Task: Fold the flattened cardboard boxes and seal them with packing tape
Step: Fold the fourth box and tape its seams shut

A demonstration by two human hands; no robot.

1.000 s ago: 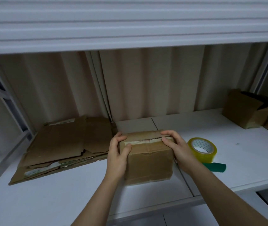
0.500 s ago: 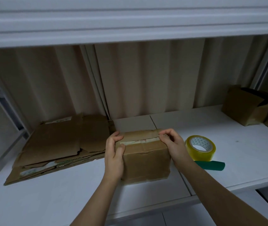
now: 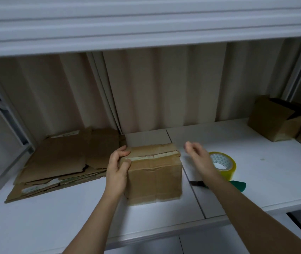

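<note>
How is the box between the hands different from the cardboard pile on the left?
The box is folded up and stands as a block; the cardboard pile lies flat in loose, ragged sheets. The left hand grips the box, while nothing touches the pile. The box stands near the shelf's front; the pile reaches the back wall. Both are brown, worn cardboard.

- I see the folded box (image 3: 154, 173) standing on the shelf (image 3: 274, 173), near its front edge.
- My left hand (image 3: 117, 169) grips the box's left top corner; my right hand (image 3: 198, 158) hovers just right of it.
- The flattened boxes (image 3: 59, 160) lie stacked to the left.
- The tape roll (image 3: 224, 165) sits right of the box, behind my right hand.
- More boxes (image 3: 274, 120) stand at the far right, by the back wall.
</note>
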